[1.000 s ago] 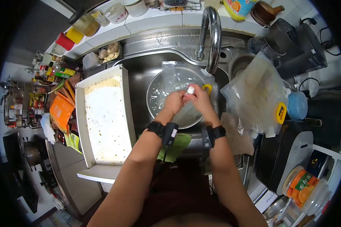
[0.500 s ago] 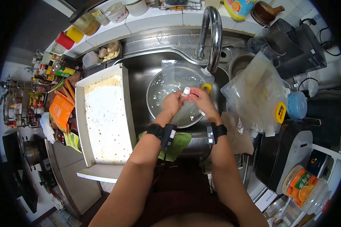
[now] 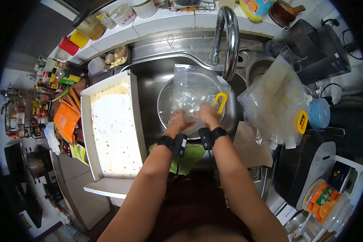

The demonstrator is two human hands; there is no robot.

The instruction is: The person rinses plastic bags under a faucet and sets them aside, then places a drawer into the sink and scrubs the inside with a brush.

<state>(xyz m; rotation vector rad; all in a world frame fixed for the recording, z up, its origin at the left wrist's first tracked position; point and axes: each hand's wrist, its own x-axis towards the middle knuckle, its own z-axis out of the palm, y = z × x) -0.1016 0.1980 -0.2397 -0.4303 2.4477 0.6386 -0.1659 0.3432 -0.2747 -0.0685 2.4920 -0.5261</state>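
A round metal basin [image 3: 160, 105] stands in the sink with a clear plastic bag [image 3: 189, 86] lying in it, wet and shiny. The bag has a yellow handle [image 3: 220, 103] at its right side. Over the lower left of the bag, my left hand [image 3: 179, 121] is open, its fingers apart and the thumb stretched to the right. My right hand [image 3: 207, 114] is open too, beside the yellow handle, with its thumb pointing left. Both hands seem to rest on the bag; some fingertips are hard to make out. No white cap shows between them.
A long white box [image 3: 113, 129] with crumbs in it rests over the sink's left side. The faucet [image 3: 230, 48] arches above the basin. On the right lies another clear bag [image 3: 274, 105] with a yellow handle. A green cloth [image 3: 189, 156] hangs at the front edge.
My hands have let go of the white cap they were holding together. They have moved apart and lower, onto the bag. The yellow handle now shows fully.
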